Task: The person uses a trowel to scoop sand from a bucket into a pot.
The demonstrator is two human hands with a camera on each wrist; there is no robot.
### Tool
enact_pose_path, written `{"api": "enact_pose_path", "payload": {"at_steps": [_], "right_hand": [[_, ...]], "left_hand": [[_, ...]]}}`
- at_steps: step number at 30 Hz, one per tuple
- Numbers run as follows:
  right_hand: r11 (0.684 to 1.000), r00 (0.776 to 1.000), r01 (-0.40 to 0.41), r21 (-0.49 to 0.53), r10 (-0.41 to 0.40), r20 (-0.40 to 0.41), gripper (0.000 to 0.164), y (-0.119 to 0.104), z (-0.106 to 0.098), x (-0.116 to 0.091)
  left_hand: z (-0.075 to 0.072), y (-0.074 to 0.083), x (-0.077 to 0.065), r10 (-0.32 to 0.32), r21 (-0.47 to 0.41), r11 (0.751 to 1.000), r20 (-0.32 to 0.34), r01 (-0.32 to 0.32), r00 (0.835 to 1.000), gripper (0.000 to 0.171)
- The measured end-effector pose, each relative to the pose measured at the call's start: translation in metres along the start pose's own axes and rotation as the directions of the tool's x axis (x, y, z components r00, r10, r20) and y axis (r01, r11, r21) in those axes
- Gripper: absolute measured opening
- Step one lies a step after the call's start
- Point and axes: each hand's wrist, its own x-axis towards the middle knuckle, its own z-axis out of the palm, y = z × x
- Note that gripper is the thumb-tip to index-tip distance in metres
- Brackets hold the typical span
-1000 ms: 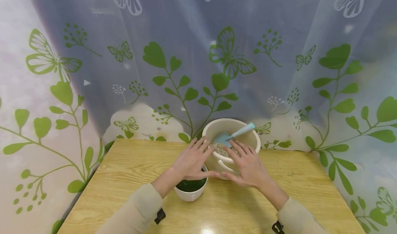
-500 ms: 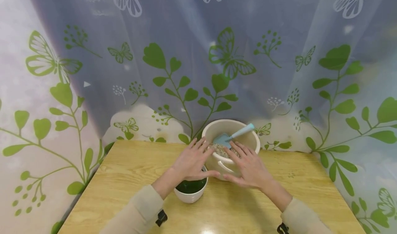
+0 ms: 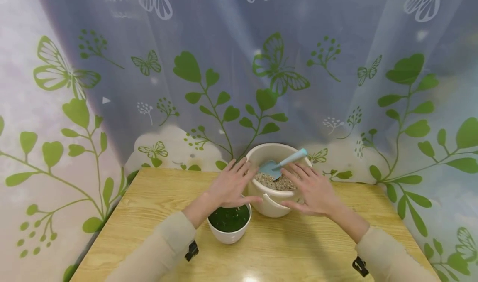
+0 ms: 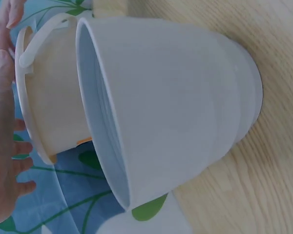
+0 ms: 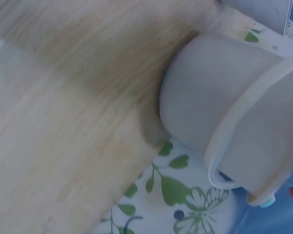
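Observation:
A white pot (image 3: 229, 237) with a dark green inside stands on the table, partly under my left hand (image 3: 230, 186). That hand is spread, palm down, its fingertips by the left rim of a cream bucket (image 3: 271, 210). My right hand (image 3: 315, 190) spreads above the bucket's right front side, fingers straight; whether it touches the rim I cannot tell. Inside the bucket lie pale brown granules (image 3: 270, 184) and a light blue hand trowel (image 3: 293, 157), its handle leaning over the right rim. The left wrist view has the pot (image 4: 176, 102) nearest, with the bucket (image 4: 58, 97) behind.
The wooden table (image 3: 149, 215) carries both containers near its back edge. Behind it hangs a curtain (image 3: 224, 74) printed with leaves and butterflies. The bucket's white carrying handle (image 3: 274, 201) hangs down at its front.
My right hand has moved rightward, uncovering more of the granules and the bucket's front. The left hand has shifted slightly away, so more of the pot's green inside shows.

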Motion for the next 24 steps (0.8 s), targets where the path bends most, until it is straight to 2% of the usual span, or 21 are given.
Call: {"api": "enact_pose_path", "payload": {"at_steps": [9, 14, 18, 24], "right_hand": [[0.996, 0.992, 0.070, -0.063, -0.062, 0.110, 0.092, 0.024, -0.017, 0.012], [0.989, 0.977, 0.118, -0.090, -0.099, 0.189, 0.089, 0.035, -0.023, 0.023], [0.979, 0.962, 0.169, -0.111, -0.140, 0.234, 0.086, 0.044, -0.022, 0.031], [0.959, 0.943, 0.252, -0.134, -0.212, 0.256, 0.077, 0.056, -0.016, 0.042]], "left_hand": [[-0.002, -0.007, 0.009, -0.021, -0.006, 1.000, 0.042, 0.022, 0.999, 0.098], [0.001, -0.009, 0.013, -0.038, -0.006, 0.999, 0.065, 0.038, 0.997, 0.098], [0.003, -0.010, 0.016, -0.047, -0.006, 0.999, 0.082, 0.047, 0.996, 0.099], [0.006, -0.010, 0.018, -0.068, 0.005, 0.998, 0.115, 0.068, 0.991, 0.099]]}}
